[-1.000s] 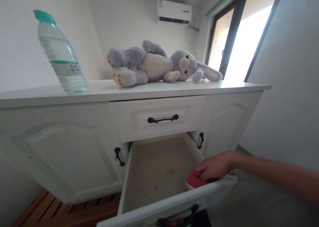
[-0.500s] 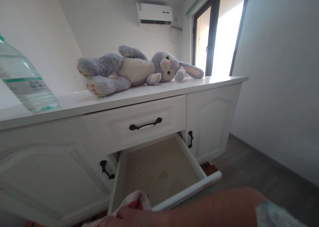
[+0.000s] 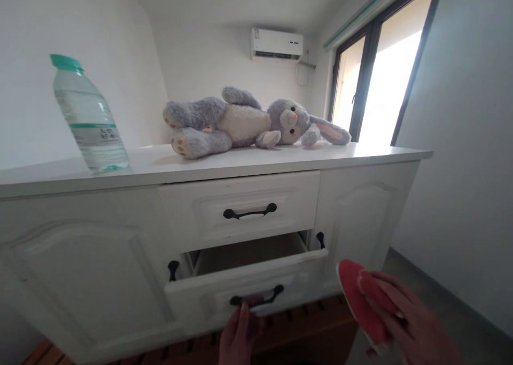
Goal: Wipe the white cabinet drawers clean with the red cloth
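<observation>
Right hand (image 3: 404, 322), lower right of frame, fingers closed around red cloth (image 3: 358, 298); cloth's long axis slants from upper left to lower right. Left hand (image 3: 240, 335), bottom centre, fingertips at black handle (image 3: 256, 299) of lower drawer (image 3: 248, 285); grip unclear. Drawer partly open, long axis horizontal. Plush rabbit (image 3: 244, 122) lies on table (image 3: 224, 162), head toward right.

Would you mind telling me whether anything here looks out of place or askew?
The lower drawer stands partly open, the left hand at its handle. A plush rabbit lies on its side on the cabinet top, near a bottle. The right hand holds a red cloth.
</observation>
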A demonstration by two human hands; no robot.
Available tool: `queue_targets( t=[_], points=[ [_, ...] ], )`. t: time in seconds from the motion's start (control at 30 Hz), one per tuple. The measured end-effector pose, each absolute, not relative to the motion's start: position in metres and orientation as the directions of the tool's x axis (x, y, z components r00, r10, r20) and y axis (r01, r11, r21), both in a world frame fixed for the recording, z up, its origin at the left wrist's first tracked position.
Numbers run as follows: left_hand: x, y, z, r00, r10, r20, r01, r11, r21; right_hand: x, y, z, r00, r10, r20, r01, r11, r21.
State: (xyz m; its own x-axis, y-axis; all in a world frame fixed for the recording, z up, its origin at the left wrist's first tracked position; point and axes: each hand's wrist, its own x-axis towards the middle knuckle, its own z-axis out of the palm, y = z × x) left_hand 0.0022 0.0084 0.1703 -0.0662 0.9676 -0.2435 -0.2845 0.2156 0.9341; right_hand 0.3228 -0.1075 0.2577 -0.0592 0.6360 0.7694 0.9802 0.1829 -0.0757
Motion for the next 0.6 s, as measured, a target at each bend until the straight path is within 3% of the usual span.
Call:
queue_targets(
  t=[0.1,0.2,0.33,0.43,0.5,0.6],
  points=[
    [0.004,0.038,0.176,-0.001,0.94,-0.341,-0.413,0.31,0.856,0.287,-0.083,0.26,-0.126,0.6,0.79,0.964,0.261,-0.044],
    [-0.004,0.038,0.177,-0.015,0.954,-0.298,-0.351,0.275,0.895,0.223,-0.045,0.279,-0.337,0.498,0.799,0.883,0.462,0.084],
    [-0.032,0.027,0.183,-0.278,0.948,-0.154,-0.286,0.072,0.956,0.119,0.02,0.292,-0.526,0.385,0.759,0.731,0.66,0.172],
    [-0.06,0.034,0.2,-0.559,0.827,0.062,0.03,-0.055,0.998,0.047,0.075,0.279,-0.685,0.262,0.68,0.587,0.751,0.303],
    [-0.075,0.045,0.211,-0.576,0.78,0.245,0.259,-0.109,0.96,0.014,0.107,0.266,-0.738,0.19,0.648,0.528,0.76,0.378],
    [-0.077,0.063,0.217,-0.519,0.773,0.364,0.368,-0.183,0.912,0.002,0.135,0.25,-0.751,0.143,0.645,0.507,0.75,0.424]
  ],
)
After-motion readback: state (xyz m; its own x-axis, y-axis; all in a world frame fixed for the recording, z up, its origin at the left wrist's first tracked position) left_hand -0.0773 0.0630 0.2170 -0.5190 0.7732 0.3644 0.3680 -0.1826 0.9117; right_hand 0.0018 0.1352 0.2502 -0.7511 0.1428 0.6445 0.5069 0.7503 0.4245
